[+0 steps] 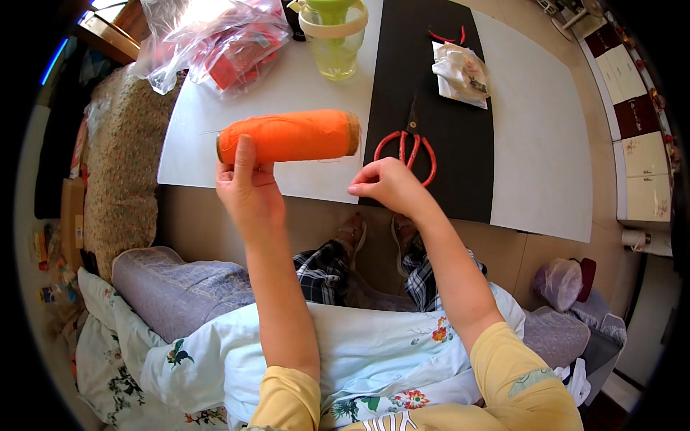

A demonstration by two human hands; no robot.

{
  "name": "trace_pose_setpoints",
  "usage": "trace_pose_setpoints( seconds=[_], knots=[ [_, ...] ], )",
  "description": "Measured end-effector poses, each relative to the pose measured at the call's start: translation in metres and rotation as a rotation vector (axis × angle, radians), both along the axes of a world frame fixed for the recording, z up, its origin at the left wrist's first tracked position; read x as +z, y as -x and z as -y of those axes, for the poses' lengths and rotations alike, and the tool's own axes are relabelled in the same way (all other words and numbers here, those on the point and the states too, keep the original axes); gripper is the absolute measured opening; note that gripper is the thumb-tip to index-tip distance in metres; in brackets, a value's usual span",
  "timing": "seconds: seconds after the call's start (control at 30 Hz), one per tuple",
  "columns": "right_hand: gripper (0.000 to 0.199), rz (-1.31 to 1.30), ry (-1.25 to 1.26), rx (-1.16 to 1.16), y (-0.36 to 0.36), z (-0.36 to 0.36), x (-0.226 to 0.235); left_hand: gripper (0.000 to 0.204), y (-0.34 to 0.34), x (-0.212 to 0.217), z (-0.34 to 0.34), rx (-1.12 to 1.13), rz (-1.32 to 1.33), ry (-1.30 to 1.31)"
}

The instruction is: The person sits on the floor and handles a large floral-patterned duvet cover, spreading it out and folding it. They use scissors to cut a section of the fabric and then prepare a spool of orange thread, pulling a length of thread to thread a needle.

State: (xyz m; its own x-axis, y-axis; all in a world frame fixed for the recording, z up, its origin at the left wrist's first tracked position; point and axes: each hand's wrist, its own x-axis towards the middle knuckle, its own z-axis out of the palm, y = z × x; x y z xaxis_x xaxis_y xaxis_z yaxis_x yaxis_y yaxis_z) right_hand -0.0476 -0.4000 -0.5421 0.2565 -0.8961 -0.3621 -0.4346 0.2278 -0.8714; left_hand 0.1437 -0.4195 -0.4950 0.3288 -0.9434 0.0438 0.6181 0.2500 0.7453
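Note:
My left hand (248,188) grips a large spool of orange thread (287,136), held sideways above the near edge of the white table (539,144). My right hand (388,185) is to the right of the spool, its fingertips pinched together on a thin thread end that is barely visible. Red-handled scissors (408,149) lie just beyond my right hand on a black strip (431,86) of the table.
A yellow-green lidded jug (333,36) and clear plastic bags with red packets (215,43) sit at the table's far side. A crumpled white cloth (460,73) lies on the black strip. A floral blanket (345,352) covers my lap; a cushion (118,165) is on the left.

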Motion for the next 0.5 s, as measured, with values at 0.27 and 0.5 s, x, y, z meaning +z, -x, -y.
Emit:
trace_pose_setpoints(
  seconds=[0.27,0.5],
  knots=[
    [0.02,0.432,-0.062,-0.252,0.067,0.008,0.022,0.03,-0.04,-0.017,0.006,0.152,-0.037,-0.043],
    [0.024,1.044,0.007,-0.317,0.096,0.008,0.021,0.028,-0.05,-0.02,0.005,0.247,-0.092,-0.092]
  ],
)
